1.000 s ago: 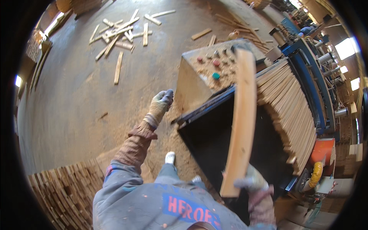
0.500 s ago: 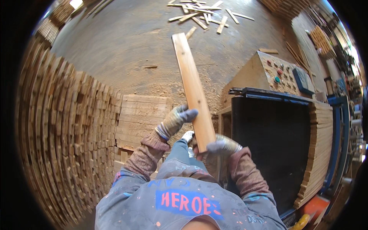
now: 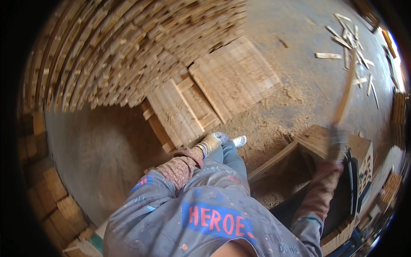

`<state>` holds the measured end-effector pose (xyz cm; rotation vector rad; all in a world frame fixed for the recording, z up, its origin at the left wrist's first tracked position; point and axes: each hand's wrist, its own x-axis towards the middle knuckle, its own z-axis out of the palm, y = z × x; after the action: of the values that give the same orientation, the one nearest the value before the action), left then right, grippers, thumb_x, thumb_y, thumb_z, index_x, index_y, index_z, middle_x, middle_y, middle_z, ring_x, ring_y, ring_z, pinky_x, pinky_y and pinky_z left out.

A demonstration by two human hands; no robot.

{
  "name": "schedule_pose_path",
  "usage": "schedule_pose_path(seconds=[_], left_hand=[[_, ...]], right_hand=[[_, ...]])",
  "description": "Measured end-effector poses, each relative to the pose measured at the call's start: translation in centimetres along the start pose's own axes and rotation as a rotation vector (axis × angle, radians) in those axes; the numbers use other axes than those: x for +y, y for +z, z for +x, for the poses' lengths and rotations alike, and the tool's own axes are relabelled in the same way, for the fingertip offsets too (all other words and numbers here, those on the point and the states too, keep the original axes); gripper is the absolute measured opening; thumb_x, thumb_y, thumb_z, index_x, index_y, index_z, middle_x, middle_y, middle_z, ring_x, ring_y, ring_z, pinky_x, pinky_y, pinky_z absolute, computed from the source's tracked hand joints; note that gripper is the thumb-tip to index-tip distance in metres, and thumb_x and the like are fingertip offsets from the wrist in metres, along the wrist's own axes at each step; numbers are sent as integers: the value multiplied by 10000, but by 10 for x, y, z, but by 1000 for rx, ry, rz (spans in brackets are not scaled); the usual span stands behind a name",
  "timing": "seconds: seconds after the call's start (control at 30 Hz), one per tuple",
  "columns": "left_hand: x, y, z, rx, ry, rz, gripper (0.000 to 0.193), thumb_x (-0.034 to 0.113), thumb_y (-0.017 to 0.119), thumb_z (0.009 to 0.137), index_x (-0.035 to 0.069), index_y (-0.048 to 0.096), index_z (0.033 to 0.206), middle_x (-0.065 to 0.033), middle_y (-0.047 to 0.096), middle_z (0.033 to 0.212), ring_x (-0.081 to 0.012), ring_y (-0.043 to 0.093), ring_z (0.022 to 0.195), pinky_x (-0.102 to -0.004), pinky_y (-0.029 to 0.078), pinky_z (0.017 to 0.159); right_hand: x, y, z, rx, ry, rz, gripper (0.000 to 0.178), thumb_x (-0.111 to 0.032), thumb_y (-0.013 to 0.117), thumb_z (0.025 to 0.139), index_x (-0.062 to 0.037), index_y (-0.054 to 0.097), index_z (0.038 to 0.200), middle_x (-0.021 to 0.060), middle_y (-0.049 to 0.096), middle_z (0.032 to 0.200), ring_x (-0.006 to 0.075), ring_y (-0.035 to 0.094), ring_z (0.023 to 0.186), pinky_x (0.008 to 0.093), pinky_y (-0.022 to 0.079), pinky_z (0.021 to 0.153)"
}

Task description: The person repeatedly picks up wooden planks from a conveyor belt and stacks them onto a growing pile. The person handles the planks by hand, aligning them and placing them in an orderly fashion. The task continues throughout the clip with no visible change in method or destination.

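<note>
My right hand (image 3: 337, 143), in a work glove and smeared by motion, is out to the right, closed around the near end of a long wooden board (image 3: 346, 96). The board points away from me, its far end overlapping the view of scattered offcuts. Close to my thigh, my gloved left hand (image 3: 214, 143) is off the board. Its fingers look curled together, and nothing shows in them. Beyond that hand lies a low wooden pallet (image 3: 235, 79) with slats and gaps.
A tall stack of boards (image 3: 124, 51) fills the upper left. Wood offcuts (image 3: 329, 55) lie on the floor at the far right. Sawdust (image 3: 282, 111) covers the floor beside the pallet. A control box with buttons (image 3: 364, 165) and a wooden frame (image 3: 274, 160) stand at right.
My view has swung left. The left hand has let go of the board and dropped near my thigh, while the right hand has carried the board out to the right.
</note>
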<state>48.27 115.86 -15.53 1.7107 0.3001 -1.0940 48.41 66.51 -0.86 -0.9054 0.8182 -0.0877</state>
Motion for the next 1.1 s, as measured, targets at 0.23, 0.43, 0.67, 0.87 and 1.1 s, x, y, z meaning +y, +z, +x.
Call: schedule_pose_path(seconds=[0.23,0.43,0.67,0.87,1.1], left_hand=[[-155,-98,-8,273,-225,109,482,452,665,967,78,690,1270,-130,732,1184,-267,656,1160,-350,479,1030],[-334,-230,58,609,-483,61,480,487,688,868,107,674,1160,-191,729,1053,-339,687,1019,-416,516,937],[-385,-362,185,1131,-398,-74,749,536,690,920,-16,524,1399,-138,683,1179,-255,620,1074,-386,482,976],[-414,-352,224,1195,-218,-512,719,605,514,1016,-40,635,1310,-138,681,1254,-274,624,1106,-390,484,980],[-473,-301,182,1120,42,-787,705,517,407,1081,-15,366,1542,-169,358,1619,-279,324,1506,-359,288,1249]], right_hand=[[124,44,142,-95,46,-323,147,-225,669,988,-109,667,1079,36,612,952,224,610,846,348,534,724],[511,158,103,-495,335,-1062,772,-426,775,885,-13,483,1469,237,614,1352,360,626,1187,411,493,1035],[722,313,152,-549,-9,-1475,869,-577,661,911,-56,370,1543,287,548,1425,433,554,1301,474,447,1084],[814,308,180,-494,123,-886,527,-284,752,945,-31,560,1366,117,705,1125,180,668,1027,310,531,896],[789,344,120,-633,131,-947,721,-291,785,907,21,468,1474,227,579,1403,276,585,1274,372,491,1059]])
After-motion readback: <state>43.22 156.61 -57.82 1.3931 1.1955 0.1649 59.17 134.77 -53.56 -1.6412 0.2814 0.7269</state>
